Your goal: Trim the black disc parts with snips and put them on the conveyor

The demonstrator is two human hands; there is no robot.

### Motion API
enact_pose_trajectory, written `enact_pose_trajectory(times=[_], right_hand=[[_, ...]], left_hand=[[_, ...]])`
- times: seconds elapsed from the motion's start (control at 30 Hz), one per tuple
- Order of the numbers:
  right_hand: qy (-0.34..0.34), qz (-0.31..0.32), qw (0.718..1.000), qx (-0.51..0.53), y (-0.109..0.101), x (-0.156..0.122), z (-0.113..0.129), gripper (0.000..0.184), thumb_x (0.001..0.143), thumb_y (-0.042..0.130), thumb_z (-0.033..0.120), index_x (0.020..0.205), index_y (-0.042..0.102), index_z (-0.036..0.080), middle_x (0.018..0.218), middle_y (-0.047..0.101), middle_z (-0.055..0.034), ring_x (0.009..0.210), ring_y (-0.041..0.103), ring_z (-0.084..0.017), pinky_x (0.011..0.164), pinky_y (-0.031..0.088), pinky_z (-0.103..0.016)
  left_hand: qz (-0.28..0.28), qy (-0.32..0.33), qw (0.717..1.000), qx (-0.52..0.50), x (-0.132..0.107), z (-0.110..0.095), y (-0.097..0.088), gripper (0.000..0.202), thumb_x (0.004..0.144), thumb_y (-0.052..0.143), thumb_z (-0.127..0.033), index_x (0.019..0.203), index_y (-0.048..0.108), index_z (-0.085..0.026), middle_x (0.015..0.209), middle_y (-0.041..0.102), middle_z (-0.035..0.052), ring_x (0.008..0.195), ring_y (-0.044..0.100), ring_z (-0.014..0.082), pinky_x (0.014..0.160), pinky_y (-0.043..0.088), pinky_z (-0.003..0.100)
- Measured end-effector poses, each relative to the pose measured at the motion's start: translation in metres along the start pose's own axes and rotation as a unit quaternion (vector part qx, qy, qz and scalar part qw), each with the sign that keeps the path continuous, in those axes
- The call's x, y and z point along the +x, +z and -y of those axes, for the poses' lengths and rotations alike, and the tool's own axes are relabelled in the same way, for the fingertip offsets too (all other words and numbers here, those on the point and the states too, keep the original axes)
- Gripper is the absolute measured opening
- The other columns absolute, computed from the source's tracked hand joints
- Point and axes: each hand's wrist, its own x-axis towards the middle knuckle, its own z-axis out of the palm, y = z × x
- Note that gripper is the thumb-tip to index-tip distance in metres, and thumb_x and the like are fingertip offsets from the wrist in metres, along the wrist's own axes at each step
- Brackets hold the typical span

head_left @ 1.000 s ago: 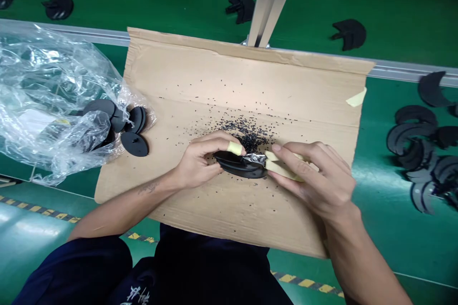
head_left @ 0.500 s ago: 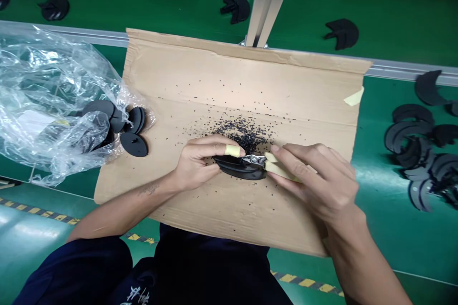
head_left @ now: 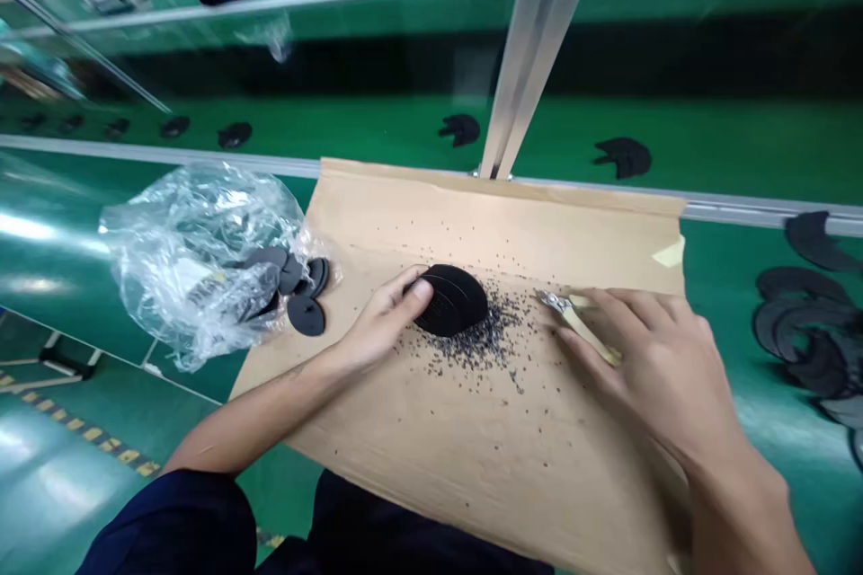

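My left hand [head_left: 384, 323] is closed on a round black plastic part [head_left: 450, 299], holding it upright at its left edge over a brown cardboard sheet [head_left: 472, 431]. My right hand [head_left: 647, 350] grips small cutters with pale yellow handles [head_left: 570, 310]; the metal jaws point left, a short way right of the black part and apart from it. A heap of tiny black trimmings [head_left: 482, 341] lies on the cardboard just below and right of the part.
A crumpled clear plastic bag [head_left: 195, 260] with several black discs [head_left: 305, 314] spilling from its mouth lies left of the cardboard. More black parts [head_left: 799, 323] are piled at the right on the green table. A green conveyor [head_left: 378, 130] behind carries black parts [head_left: 624, 157]. A metal post [head_left: 539, 45] rises behind.
The cutters have come off the black part and my right hand has drawn to the right. My left hand has turned the part upright. The camera has tilted up, showing more of the conveyor.
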Motion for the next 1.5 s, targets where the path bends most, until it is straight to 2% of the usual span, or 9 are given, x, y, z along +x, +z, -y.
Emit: enact_pose_trajectory(times=[0.13, 0.23, 0.37, 0.47, 0.73, 0.9, 1.07, 1.33, 1.5], right_hand=[[0.007, 0.030, 0.999, -0.012, 0.006, -0.004, -0.011, 0.045, 0.102, 0.047, 0.049, 0.121, 0.069, 0.015, 0.109, 0.071, -0.0187, 0.107, 0.063, -0.038, 0.079, 0.049, -0.047], [0.000, 0.006, 1.000, -0.025, 0.011, -0.008, -0.016, 0.049, 0.102, 0.043, 0.052, 0.121, 0.067, 0.015, 0.113, 0.070, -0.0190, 0.118, 0.060, -0.039, 0.089, 0.049, -0.050], [-0.008, -0.013, 1.000, -0.027, 0.013, -0.012, -0.019, 0.057, 0.101, 0.042, 0.062, 0.119, 0.069, 0.014, 0.117, 0.069, -0.0200, 0.125, 0.057, -0.040, 0.095, 0.048, -0.052], [-0.005, -0.025, 0.999, -0.030, 0.011, -0.011, -0.017, 0.058, 0.100, 0.045, 0.065, 0.117, 0.070, 0.015, 0.116, 0.070, -0.0185, 0.123, 0.058, -0.039, 0.094, 0.050, -0.051], [-0.046, -0.066, 0.996, -0.028, 0.008, -0.006, -0.008, 0.042, 0.102, 0.051, 0.055, 0.111, 0.070, 0.019, 0.114, 0.073, -0.0140, 0.118, 0.064, -0.035, 0.092, 0.056, -0.049], [-0.045, -0.101, 0.994, 0.010, 0.006, -0.005, -0.003, 0.031, 0.104, 0.051, 0.042, 0.110, 0.070, 0.018, 0.111, 0.072, -0.0141, 0.115, 0.066, -0.033, 0.090, 0.059, -0.047], [-0.060, -0.134, 0.986, 0.076, 0.004, -0.004, 0.011, 0.029, 0.101, 0.056, 0.029, 0.126, 0.066, 0.016, 0.118, 0.070, -0.0172, 0.113, 0.067, -0.032, 0.088, 0.061, -0.047], [-0.206, -0.110, 0.937, 0.259, 0.010, -0.003, 0.047, 0.056, 0.098, 0.061, 0.015, 0.152, 0.051, 0.026, 0.125, 0.070, -0.0132, 0.112, 0.071, -0.026, 0.092, 0.061, -0.040], [-0.159, -0.095, 0.925, 0.331, 0.011, -0.004, 0.054, 0.041, 0.095, 0.066, 0.014, 0.133, 0.065, 0.028, 0.107, 0.077, -0.0044, 0.090, 0.075, -0.020, 0.087, 0.061, -0.035]], left_hand=[[0.039, 0.081, 0.980, 0.180, 0.055, -0.042, -0.047, 0.057, 0.105, 0.040, -0.060, 0.123, 0.070, -0.015, 0.124, 0.074, 0.0139, 0.122, 0.066, 0.0268, 0.108, 0.053, 0.042], [0.012, 0.161, 0.890, 0.427, 0.115, -0.061, -0.089, 0.046, 0.101, 0.052, -0.049, 0.133, 0.064, -0.018, 0.137, 0.068, 0.0116, 0.125, 0.062, 0.0273, 0.113, 0.048, 0.046], [-0.046, 0.079, 0.815, 0.572, 0.185, -0.059, -0.123, 0.042, 0.092, 0.064, -0.026, 0.133, 0.063, -0.015, 0.140, 0.066, 0.0126, 0.133, 0.057, 0.0318, 0.119, 0.042, 0.053], [-0.056, 0.041, 0.810, 0.582, 0.218, -0.051, -0.116, 0.033, 0.092, 0.070, -0.026, 0.124, 0.067, -0.015, 0.134, 0.067, 0.0131, 0.129, 0.061, 0.0305, 0.115, 0.048, 0.053], [-0.047, 0.026, 0.832, 0.552, 0.251, -0.040, -0.029, 0.038, 0.100, 0.065, -0.038, 0.131, 0.061, -0.016, 0.132, 0.064, 0.0111, 0.115, 0.066, 0.0236, 0.097, 0.060, 0.045], [-0.029, 0.025, 0.832, 0.553, 0.230, -0.068, -0.035, 0.035, 0.099, 0.066, -0.037, 0.128, 0.063, -0.016, 0.128, 0.066, 0.0104, 0.114, 0.067, 0.0232, 0.097, 0.060, 0.044], [0.044, 0.052, 0.839, 0.540, 0.160, -0.098, -0.056, 0.014, 0.092, 0.061, -0.011, 0.101, 0.072, -0.011, 0.099, 0.075, 0.0088, 0.096, 0.071, 0.0197, 0.093, 0.055, 0.035], [0.276, 0.150, 0.886, 0.342, -0.001, -0.045, 0.003, 0.016, 0.097, 0.061, -0.022, 0.110, 0.069, -0.016, 0.100, 0.074, 0.0062, 0.087, 0.070, 0.0137, 0.081, 0.056, 0.023], [0.199, 0.139, 0.830, 0.502, -0.035, -0.040, -0.044, 0.023, 0.106, 0.047, -0.025, 0.115, 0.066, -0.016, 0.108, 0.072, 0.0101, 0.101, 0.068, 0.0207, 0.092, 0.055, 0.032]])
